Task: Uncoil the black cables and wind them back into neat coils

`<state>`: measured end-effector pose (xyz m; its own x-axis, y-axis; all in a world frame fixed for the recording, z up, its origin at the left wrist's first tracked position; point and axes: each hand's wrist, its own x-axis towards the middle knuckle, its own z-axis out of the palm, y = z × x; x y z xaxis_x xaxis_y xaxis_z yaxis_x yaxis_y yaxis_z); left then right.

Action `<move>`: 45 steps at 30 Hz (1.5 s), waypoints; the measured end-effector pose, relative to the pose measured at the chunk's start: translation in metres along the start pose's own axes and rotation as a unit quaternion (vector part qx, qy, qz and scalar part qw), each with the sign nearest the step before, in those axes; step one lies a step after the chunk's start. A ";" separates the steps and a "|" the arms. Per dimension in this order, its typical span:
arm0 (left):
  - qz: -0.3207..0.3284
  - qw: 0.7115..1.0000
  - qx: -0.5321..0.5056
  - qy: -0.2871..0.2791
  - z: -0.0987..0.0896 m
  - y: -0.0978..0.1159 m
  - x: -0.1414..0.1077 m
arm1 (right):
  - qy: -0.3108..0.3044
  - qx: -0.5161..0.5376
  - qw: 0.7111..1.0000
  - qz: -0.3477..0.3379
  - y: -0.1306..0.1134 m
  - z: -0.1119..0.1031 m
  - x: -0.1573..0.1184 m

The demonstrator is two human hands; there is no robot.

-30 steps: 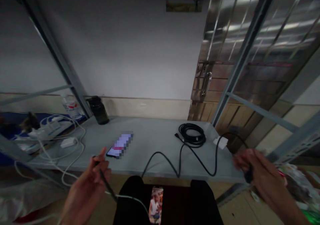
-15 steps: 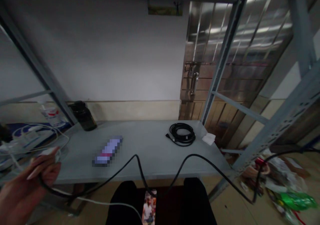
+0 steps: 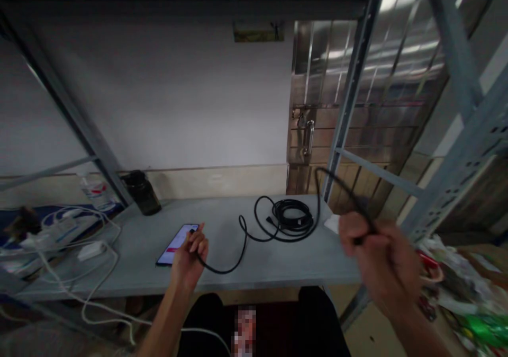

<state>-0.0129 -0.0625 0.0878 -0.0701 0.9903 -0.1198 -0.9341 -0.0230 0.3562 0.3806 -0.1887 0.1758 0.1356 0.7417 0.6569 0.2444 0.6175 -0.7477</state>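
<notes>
A black cable [image 3: 230,270] runs in loops across the grey tabletop between my two hands. My left hand [image 3: 190,253] is closed around one end of it, just above a phone [image 3: 169,250] lying with its screen lit. My right hand [image 3: 381,256], blurred by motion, grips another stretch of the cable, raised past the table's right edge. Between the hands sits a coiled black cable [image 3: 296,230] with a plug end beside it. Loops of the held cable lie against this coil, so I cannot tell whether they are one piece.
A dark jar [image 3: 142,194] stands by the left post. White cords with a charger [image 3: 92,250] and a pump bottle [image 3: 96,190] lie further left. A crumpled white paper [image 3: 332,223] is at the right edge. Metal posts [image 3: 349,95] frame the table; floor clutter [image 3: 468,299] lies right.
My left hand has moved right, from the white cords to beside the phone, with the black cable. My right hand has come into view holding the cable. The white charger now lies on the table.
</notes>
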 end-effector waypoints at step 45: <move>0.104 0.857 0.500 0.070 -0.075 -0.063 0.025 | -0.332 -0.217 0.917 0.035 0.182 0.195 -0.055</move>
<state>0.0178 -0.0470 -0.0069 -0.3049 0.9514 -0.0424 -0.1340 0.0012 0.9910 0.2305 -0.0658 -0.0153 -0.4139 0.8604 0.2975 0.6357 0.5071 -0.5820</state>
